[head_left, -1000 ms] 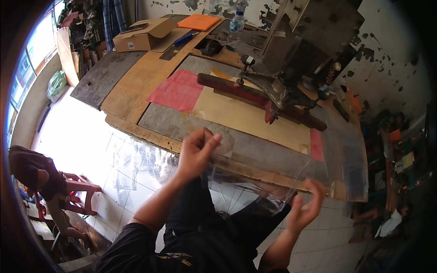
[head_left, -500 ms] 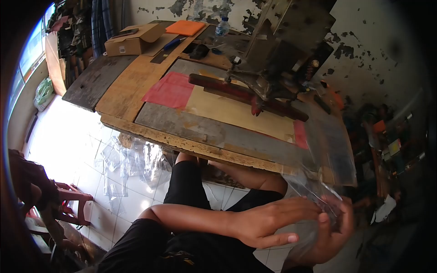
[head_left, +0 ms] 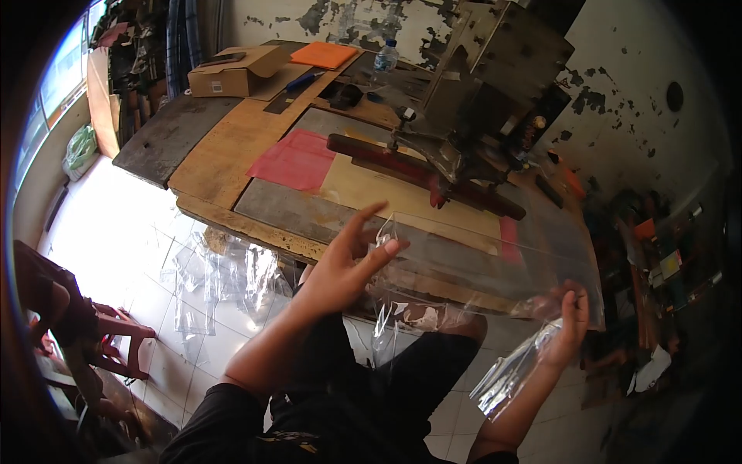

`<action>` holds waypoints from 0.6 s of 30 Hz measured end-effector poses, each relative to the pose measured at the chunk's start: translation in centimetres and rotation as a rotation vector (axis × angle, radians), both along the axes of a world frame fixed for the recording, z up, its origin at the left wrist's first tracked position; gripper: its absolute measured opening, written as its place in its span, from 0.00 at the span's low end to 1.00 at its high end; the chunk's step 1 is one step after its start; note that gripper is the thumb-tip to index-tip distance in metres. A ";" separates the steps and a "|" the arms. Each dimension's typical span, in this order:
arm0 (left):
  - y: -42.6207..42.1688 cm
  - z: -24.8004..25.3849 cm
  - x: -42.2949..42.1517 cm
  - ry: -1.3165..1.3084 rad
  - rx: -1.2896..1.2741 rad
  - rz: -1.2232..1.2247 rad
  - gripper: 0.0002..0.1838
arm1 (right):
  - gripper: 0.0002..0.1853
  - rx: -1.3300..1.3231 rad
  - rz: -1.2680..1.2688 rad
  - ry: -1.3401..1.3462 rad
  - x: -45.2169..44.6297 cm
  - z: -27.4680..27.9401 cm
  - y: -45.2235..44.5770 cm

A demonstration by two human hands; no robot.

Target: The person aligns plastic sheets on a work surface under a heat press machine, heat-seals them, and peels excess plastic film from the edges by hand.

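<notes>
A wide clear plastic sheet (head_left: pixel 456 259) stretches between my hands in front of the table's near edge. My left hand (head_left: pixel 340 267) pinches its crinkled left corner near the thumb tip, with the index finger stretched out. At the sheet's right end, my right hand (head_left: pixel 568 325) is closed on the plastic, and a shiny, bunched strip of plastic (head_left: pixel 514 375) hangs below that wrist. Behind the sheet, a pressing machine's dark red bar (head_left: pixel 425 174) sits over a tan cloth strip (head_left: pixel 371 185) with a pink cloth end (head_left: pixel 294 160).
The worktable (head_left: pixel 209 151) carries a cardboard box (head_left: pixel 224 77), an orange folder (head_left: pixel 325 54), a blue-handled tool (head_left: pixel 304 81) and a water bottle (head_left: pixel 386 58). More clear plastic pieces (head_left: pixel 232 278) hang below its left edge. A red stool (head_left: pixel 124 336) stands at the left.
My left hand has moved from beside the right hand up and left, spreading the plastic sheet out. My right hand has risen slightly and still grips the plastic.
</notes>
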State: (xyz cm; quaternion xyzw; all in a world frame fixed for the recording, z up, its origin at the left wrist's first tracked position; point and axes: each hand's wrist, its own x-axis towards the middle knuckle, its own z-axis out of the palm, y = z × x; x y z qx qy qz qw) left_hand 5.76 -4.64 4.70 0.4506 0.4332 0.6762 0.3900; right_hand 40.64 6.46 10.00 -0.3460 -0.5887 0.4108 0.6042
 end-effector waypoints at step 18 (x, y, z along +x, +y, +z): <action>10.3 0.2 -10.5 0.553 -0.489 0.102 0.08 | 0.14 -0.131 0.183 -0.673 -7.6 -8.0 12.1</action>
